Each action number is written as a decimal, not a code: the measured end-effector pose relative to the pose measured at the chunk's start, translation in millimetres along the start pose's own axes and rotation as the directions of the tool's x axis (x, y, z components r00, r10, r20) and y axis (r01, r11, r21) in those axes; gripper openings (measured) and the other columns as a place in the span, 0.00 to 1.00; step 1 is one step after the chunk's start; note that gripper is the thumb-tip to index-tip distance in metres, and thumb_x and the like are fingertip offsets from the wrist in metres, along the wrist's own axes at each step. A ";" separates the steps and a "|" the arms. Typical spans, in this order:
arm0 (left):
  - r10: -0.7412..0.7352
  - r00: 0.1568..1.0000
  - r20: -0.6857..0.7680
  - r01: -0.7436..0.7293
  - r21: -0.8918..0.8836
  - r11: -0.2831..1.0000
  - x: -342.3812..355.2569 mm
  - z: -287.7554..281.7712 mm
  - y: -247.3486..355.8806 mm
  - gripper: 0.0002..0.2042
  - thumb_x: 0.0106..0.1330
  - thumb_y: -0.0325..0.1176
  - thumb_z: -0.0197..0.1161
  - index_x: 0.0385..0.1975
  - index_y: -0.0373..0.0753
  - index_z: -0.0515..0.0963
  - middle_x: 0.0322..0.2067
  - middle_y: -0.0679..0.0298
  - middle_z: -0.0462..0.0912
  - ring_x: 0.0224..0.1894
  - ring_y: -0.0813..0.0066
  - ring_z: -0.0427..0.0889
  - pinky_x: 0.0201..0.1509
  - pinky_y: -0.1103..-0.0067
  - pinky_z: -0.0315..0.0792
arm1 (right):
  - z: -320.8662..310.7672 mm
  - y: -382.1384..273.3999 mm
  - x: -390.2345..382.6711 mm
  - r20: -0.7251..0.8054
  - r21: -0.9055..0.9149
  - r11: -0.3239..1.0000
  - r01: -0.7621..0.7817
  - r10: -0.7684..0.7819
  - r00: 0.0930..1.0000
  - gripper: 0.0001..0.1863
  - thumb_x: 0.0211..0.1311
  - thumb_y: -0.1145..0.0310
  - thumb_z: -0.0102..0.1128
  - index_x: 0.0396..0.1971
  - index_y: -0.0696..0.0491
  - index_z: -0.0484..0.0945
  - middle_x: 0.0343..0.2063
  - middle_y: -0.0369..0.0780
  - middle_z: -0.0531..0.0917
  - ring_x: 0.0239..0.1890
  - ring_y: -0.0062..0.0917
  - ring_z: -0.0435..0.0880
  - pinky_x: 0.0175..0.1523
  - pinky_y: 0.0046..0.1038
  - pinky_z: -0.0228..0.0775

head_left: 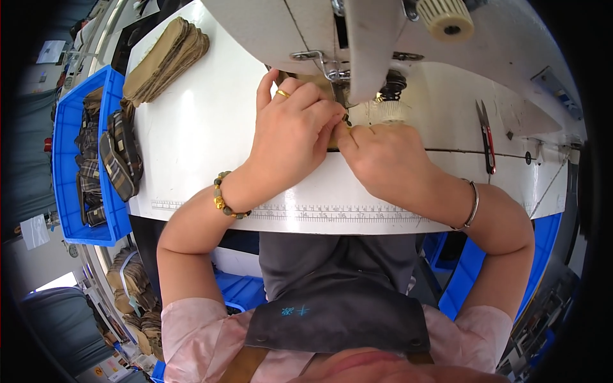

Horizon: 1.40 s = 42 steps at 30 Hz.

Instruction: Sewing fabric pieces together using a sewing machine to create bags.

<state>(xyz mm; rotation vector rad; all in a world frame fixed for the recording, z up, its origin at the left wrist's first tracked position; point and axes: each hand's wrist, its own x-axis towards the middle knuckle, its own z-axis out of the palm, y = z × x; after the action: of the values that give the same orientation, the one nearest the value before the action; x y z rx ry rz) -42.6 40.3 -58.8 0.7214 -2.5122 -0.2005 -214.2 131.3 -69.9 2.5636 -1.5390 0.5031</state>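
Observation:
Both hands meet just in front of the needle area of a white sewing machine (377, 51). My left hand (290, 121) has its thumb and forefinger pinched together, with the other fingers spread toward the machine. Curled into a pinch right beside it is my right hand (386, 156). Between the fingertips shows a little of a tan fabric piece (332, 143) with a dark edge; most of it is hidden by the hands. The metal presser parts (338, 75) sit just beyond the fingers.
A stack of tan sole-shaped pieces (167, 60) lies at the far left of the white table (191, 153). Beside it, a blue crate (67, 191) holds plaid fabric pieces (120, 156). Red-handled scissors (489, 143) lie at right. A ruler strip (287, 210) runs along the front edge.

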 end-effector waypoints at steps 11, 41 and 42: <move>-0.026 0.998 0.051 0.032 -0.116 0.993 0.3 -1.9 -6.0 0.05 0.56 0.26 0.70 0.31 0.45 0.86 0.31 0.69 0.81 0.42 0.63 0.78 0.68 0.57 0.61 | 1.1 0.5 -1.4 -0.050 -0.004 0.999 0.032 -0.032 0.998 0.18 0.53 0.70 0.61 0.45 0.60 0.82 0.20 0.33 0.78 0.20 0.21 0.79 0.22 0.26 0.70; 0.076 0.943 0.324 0.033 -0.317 0.948 20.2 -30.2 -38.1 0.12 0.65 0.22 0.64 0.47 0.38 0.84 0.36 0.57 0.82 0.37 0.60 0.82 0.39 0.72 0.76 | 5.7 12.5 9.9 -0.065 0.000 0.999 -0.037 0.037 0.997 0.11 0.51 0.73 0.62 0.36 0.56 0.84 0.12 0.38 0.79 0.16 0.28 0.82 0.20 0.31 0.70; 0.098 0.947 0.306 -0.005 -0.291 0.957 20.6 -28.1 -37.2 0.12 0.65 0.22 0.65 0.47 0.38 0.84 0.36 0.58 0.82 0.37 0.60 0.82 0.39 0.72 0.76 | 5.3 11.8 9.5 -0.066 0.001 0.999 -0.039 0.039 0.997 0.11 0.51 0.73 0.62 0.36 0.56 0.84 0.12 0.38 0.79 0.16 0.28 0.82 0.20 0.31 0.70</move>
<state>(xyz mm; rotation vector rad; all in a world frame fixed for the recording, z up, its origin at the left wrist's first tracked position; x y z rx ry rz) -26.2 -2.2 -35.9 0.5368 -2.7156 -0.6992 -219.3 116.3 -72.5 2.4942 -1.5701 0.5859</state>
